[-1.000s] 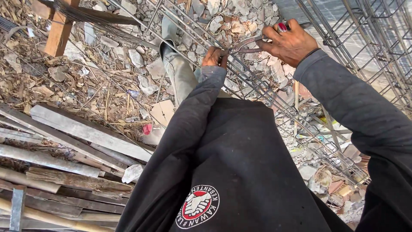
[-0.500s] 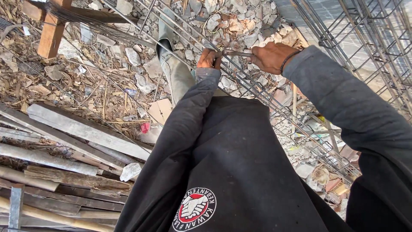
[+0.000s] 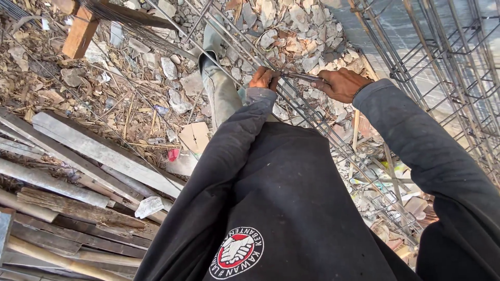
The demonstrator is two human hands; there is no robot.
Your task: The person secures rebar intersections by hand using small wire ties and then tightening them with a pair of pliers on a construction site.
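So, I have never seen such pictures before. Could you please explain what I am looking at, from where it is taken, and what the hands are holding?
The camera sits on a person's head and looks down, so the dark sweatshirt fills the middle. Both bare hands reach forward to a long cage of steel bars lying over rubble. The left hand grips a bar. The right hand holds a thin metal tool pointed at the same spot; its exact kind is unclear. On the left lie weathered wooden planks, stones and dry leaves.
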